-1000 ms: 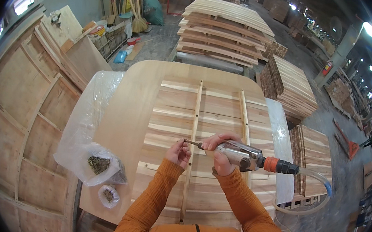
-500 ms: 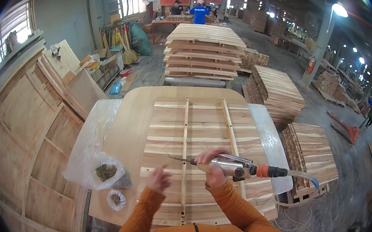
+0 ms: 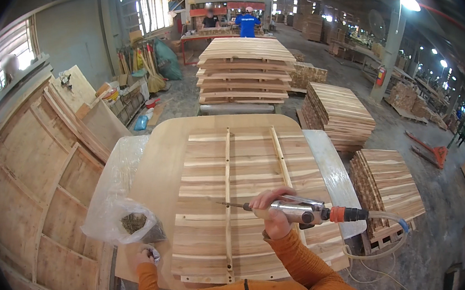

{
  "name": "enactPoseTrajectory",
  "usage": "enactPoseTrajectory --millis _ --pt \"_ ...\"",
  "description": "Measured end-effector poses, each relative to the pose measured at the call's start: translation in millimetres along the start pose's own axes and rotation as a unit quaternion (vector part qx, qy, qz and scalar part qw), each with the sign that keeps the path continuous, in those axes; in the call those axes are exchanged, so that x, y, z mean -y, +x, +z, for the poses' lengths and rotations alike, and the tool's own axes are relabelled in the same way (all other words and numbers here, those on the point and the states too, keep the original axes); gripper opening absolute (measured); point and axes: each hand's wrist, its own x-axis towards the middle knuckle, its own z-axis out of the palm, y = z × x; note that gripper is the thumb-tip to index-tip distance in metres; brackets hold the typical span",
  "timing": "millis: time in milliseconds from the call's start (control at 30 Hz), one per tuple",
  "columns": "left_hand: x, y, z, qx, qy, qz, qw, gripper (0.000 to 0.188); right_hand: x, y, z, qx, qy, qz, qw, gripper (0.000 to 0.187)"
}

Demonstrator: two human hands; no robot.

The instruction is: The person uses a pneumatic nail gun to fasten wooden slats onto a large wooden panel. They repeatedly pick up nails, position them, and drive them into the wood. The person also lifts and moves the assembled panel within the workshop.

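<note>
My right hand (image 3: pixel 276 222) is wrapped round a silver air screwdriver (image 3: pixel 295 210) with an orange-and-black hose coupling. Its long thin bit points left, above a wooden slatted panel (image 3: pixel 202 181) and near one of the two narrow battens (image 3: pixel 228 184) lying across it. Dark holes dot the battens. Down at the left, my left hand (image 3: pixel 144 256) is at a small plastic bag (image 3: pixel 154 254), covering most of it; its fingers are largely hidden. Just beyond stands a larger clear bag (image 3: pixel 149 217) with a heap of small dark pieces, perhaps screws, inside.
A rounded board (image 3: pixel 151 169) lies under the panel. The pale air hose (image 3: pixel 388 216) loops down at the right. Stacks of wooden panels (image 3: pixel 245 71) stand ahead and to the right. A large wooden frame (image 3: pixel 36 203) leans at the left. Two people (image 3: pixel 247 23) are far back.
My left hand has moved left and down from over the panel to the small bag. My right hand has shifted slightly right with the air screwdriver. The view has tilted a little.
</note>
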Motion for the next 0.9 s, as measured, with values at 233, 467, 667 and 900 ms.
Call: enactPoseTrajectory --millis 233,467,667,900 --pt "23 17 5 -0.006 -0.165 0.018 0.986 0.028 -6 0 -9 0.009 -0.040 0.010 0.999 0.040" --pt "18 22 10 -0.051 -0.372 -0.102 0.921 0.021 -13 8 -24 -0.017 -0.011 0.027 0.999 0.040" --pt "-46 33 0 0.045 -0.653 -0.112 0.748 0.023 -37 18 -34 -0.019 -0.019 0.020 0.999 0.037" --pt "-274 63 -18 0.234 -0.689 -0.006 0.686 0.030 -68 38 -39 -0.018 -0.030 0.023 0.999 0.040"
